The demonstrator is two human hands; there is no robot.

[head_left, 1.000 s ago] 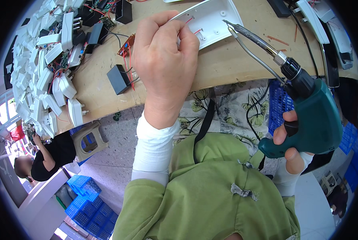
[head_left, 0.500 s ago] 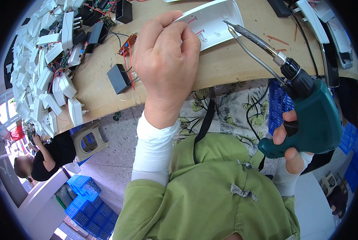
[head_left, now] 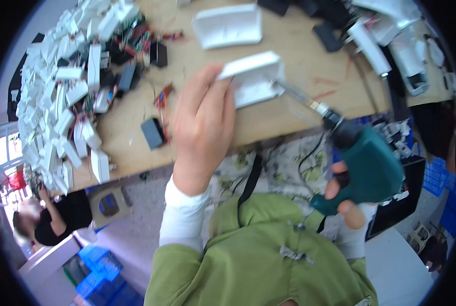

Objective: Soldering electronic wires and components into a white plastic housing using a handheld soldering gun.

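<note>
My left hand (head_left: 202, 122) grips the left end of a white plastic casing (head_left: 253, 79) and holds it over the wooden table (head_left: 269, 122). My right hand (head_left: 348, 199) is wrapped around the handle of a teal power screwdriver (head_left: 371, 168). Its long metal bit (head_left: 302, 99) points up and left, with the tip at the casing's right edge. The picture is motion-blurred.
A second white casing (head_left: 228, 25) lies farther back. A large heap of white plastic parts (head_left: 59, 97) with wired circuit boards fills the table's left side. A small black box (head_left: 151, 132) sits by my left wrist. Another person (head_left: 54, 219) crouches at lower left near blue crates (head_left: 100, 280).
The view has shifted, so the table and hands sit lower in the picture. The casing now looks raised and tilted in my left hand, with the screwdriver tip against it.
</note>
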